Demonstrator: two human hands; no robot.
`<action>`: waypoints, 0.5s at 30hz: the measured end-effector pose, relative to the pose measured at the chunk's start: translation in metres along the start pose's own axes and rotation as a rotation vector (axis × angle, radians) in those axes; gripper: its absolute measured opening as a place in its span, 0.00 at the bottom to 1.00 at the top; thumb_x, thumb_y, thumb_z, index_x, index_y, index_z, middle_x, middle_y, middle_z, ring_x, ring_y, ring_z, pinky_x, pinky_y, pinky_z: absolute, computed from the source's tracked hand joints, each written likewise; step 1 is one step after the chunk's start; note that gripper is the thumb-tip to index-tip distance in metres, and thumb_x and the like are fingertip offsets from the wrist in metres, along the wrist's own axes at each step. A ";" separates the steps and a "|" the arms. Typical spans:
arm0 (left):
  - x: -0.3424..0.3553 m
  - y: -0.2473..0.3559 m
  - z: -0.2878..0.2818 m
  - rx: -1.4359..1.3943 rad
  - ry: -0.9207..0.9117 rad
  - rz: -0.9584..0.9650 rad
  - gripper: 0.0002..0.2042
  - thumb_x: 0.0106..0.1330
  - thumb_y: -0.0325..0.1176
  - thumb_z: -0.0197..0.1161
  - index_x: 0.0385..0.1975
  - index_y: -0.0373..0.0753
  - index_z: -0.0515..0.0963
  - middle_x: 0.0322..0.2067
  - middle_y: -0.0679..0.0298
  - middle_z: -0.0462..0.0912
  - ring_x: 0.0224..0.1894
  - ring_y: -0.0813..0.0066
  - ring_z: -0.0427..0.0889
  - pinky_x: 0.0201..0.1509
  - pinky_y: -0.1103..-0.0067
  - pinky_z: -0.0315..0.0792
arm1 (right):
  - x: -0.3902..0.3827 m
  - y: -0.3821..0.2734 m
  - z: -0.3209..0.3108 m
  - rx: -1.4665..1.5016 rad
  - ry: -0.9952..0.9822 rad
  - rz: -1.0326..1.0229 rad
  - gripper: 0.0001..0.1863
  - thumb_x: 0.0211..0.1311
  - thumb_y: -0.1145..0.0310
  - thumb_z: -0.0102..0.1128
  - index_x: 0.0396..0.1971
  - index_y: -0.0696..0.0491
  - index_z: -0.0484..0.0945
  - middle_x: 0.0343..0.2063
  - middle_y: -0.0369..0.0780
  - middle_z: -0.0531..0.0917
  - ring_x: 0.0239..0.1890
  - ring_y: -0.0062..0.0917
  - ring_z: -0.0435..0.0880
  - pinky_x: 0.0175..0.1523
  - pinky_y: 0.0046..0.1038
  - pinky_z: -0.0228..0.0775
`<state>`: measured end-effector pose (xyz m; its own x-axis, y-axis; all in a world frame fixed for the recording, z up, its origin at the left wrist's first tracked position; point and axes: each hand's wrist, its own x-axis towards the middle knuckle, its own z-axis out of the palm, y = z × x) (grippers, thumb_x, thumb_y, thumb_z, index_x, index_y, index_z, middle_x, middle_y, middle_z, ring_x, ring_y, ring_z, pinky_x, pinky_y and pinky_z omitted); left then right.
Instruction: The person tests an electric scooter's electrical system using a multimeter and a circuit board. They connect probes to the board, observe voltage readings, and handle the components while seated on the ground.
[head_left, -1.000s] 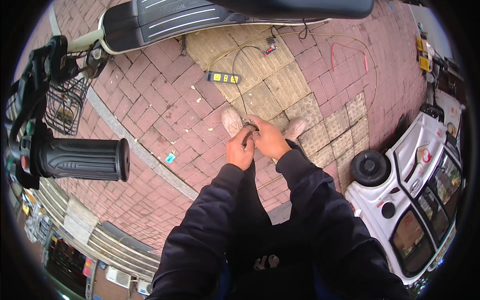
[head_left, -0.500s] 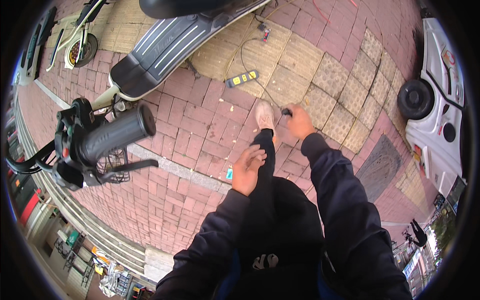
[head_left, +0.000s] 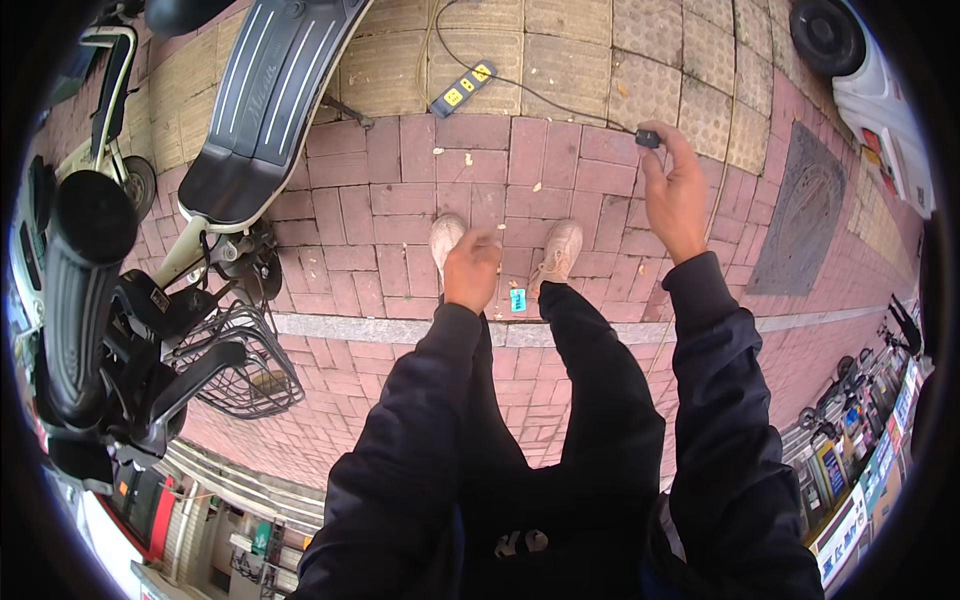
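Observation:
Between the thumb and forefinger of my right hand (head_left: 678,200) is a black plug (head_left: 648,138). A thin dark cord (head_left: 560,104) runs from it over the paving to a power strip (head_left: 455,98) with yellow sockets, lying on the yellow tiles. My left hand (head_left: 472,270) hangs in front of my left shoe, its fingers loosely curled in and slightly blurred; nothing shows in them. Just beyond my legs, a small blue-green packet (head_left: 517,299) lies on the bricks between my shoes (head_left: 562,248).
To my left stands a scooter with a black footboard (head_left: 270,95), a handlebar grip (head_left: 85,290) close by and a wire basket (head_left: 240,360). A white vehicle (head_left: 885,120) is at the far right, near a dark ground cover (head_left: 800,210). A kerb strip (head_left: 390,331) crosses behind my feet.
My view has turned, and both feet now show side by side. My right hand has carried the plug outward to the right, away from my shoe. The left hand's fingers have curled in more.

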<state>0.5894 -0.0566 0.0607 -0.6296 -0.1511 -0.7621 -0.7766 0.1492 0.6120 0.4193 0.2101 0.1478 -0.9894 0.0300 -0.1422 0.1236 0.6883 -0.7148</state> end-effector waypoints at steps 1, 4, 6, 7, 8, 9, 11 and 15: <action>0.023 -0.008 -0.006 0.113 0.026 0.069 0.20 0.68 0.32 0.68 0.57 0.30 0.81 0.49 0.45 0.87 0.52 0.60 0.88 0.54 0.74 0.80 | -0.005 0.000 0.004 0.009 0.042 0.006 0.18 0.64 0.80 0.60 0.54 0.56 0.81 0.48 0.47 0.86 0.54 0.43 0.83 0.62 0.37 0.72; 0.086 -0.032 -0.022 0.240 0.126 0.136 0.21 0.62 0.35 0.70 0.54 0.33 0.83 0.48 0.42 0.85 0.50 0.47 0.86 0.59 0.64 0.78 | -0.017 0.003 0.023 0.026 0.114 0.003 0.18 0.64 0.81 0.59 0.54 0.55 0.82 0.47 0.46 0.86 0.53 0.41 0.84 0.62 0.35 0.73; 0.137 -0.043 -0.030 0.422 0.169 0.173 0.24 0.61 0.37 0.72 0.55 0.33 0.82 0.50 0.41 0.83 0.54 0.44 0.83 0.61 0.62 0.77 | -0.023 0.010 0.038 0.006 0.138 -0.005 0.18 0.64 0.82 0.58 0.53 0.55 0.82 0.46 0.45 0.86 0.53 0.41 0.84 0.62 0.35 0.73; 0.166 -0.048 -0.033 0.502 0.203 0.196 0.25 0.60 0.38 0.74 0.56 0.33 0.81 0.51 0.40 0.82 0.55 0.43 0.81 0.62 0.61 0.76 | -0.026 0.016 0.046 0.015 0.136 -0.019 0.19 0.63 0.83 0.58 0.54 0.55 0.82 0.46 0.45 0.86 0.53 0.41 0.84 0.61 0.35 0.73; 0.195 -0.052 -0.033 0.571 0.242 0.269 0.27 0.59 0.39 0.74 0.57 0.33 0.80 0.52 0.41 0.81 0.56 0.43 0.81 0.62 0.61 0.76 | -0.028 0.023 0.055 0.028 0.133 -0.030 0.20 0.63 0.83 0.58 0.54 0.55 0.82 0.47 0.45 0.86 0.53 0.41 0.84 0.61 0.35 0.73; 0.223 -0.057 -0.031 0.638 0.280 0.337 0.29 0.59 0.40 0.75 0.59 0.33 0.80 0.53 0.41 0.81 0.57 0.43 0.80 0.62 0.60 0.75 | -0.030 0.031 0.065 0.043 0.137 -0.034 0.20 0.63 0.83 0.58 0.55 0.54 0.82 0.47 0.45 0.86 0.53 0.41 0.84 0.61 0.35 0.73; 0.270 -0.071 -0.026 0.777 0.304 0.417 0.32 0.58 0.41 0.77 0.61 0.35 0.78 0.55 0.42 0.80 0.59 0.43 0.78 0.64 0.59 0.74 | -0.041 0.049 0.082 0.057 0.114 -0.022 0.23 0.62 0.84 0.59 0.58 0.54 0.81 0.47 0.45 0.86 0.53 0.41 0.84 0.62 0.36 0.73; 0.366 -0.070 -0.010 0.966 0.408 0.566 0.35 0.56 0.42 0.79 0.65 0.39 0.75 0.58 0.48 0.78 0.63 0.43 0.75 0.67 0.56 0.70 | -0.058 0.088 0.121 0.098 0.137 0.024 0.23 0.64 0.81 0.61 0.60 0.54 0.79 0.50 0.47 0.85 0.55 0.40 0.85 0.63 0.35 0.73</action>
<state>0.4131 -0.1321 -0.2585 -0.9737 -0.1006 -0.2043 -0.1590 0.9426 0.2936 0.4965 0.1809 0.0102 -0.9864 0.1483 -0.0703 0.1474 0.6121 -0.7769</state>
